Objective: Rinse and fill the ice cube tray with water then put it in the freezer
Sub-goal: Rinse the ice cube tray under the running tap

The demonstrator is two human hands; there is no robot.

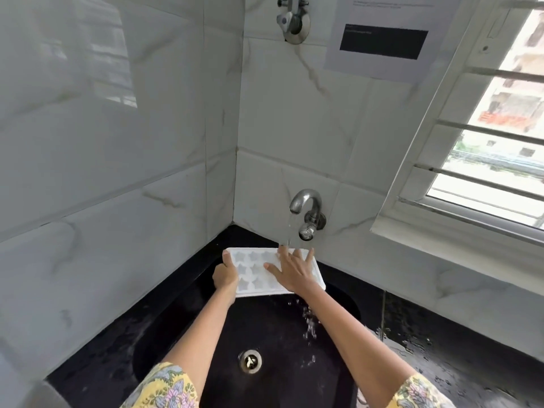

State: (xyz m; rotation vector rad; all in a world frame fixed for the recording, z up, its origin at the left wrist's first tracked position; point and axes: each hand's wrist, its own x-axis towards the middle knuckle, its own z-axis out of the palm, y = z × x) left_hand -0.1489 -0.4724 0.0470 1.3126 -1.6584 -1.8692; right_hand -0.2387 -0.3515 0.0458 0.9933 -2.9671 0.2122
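Observation:
A white ice cube tray (253, 270) with star-shaped cells is held over the black sink (223, 331), under the tap (304, 203). Water runs from the tap onto the tray's far right part and spills off its near right edge into the sink. My left hand (225, 275) grips the tray's left edge, thumb on top. My right hand (294, 270) lies flat on the tray's right half with its fingers spread and straight, fingertips in the stream.
The sink's drain (250, 360) is near the middle bottom. A wet black counter (435, 357) surrounds the sink. White tiled walls meet in a corner behind the tap. A barred window (494, 148) is at the right, a second valve (293, 20) high on the wall.

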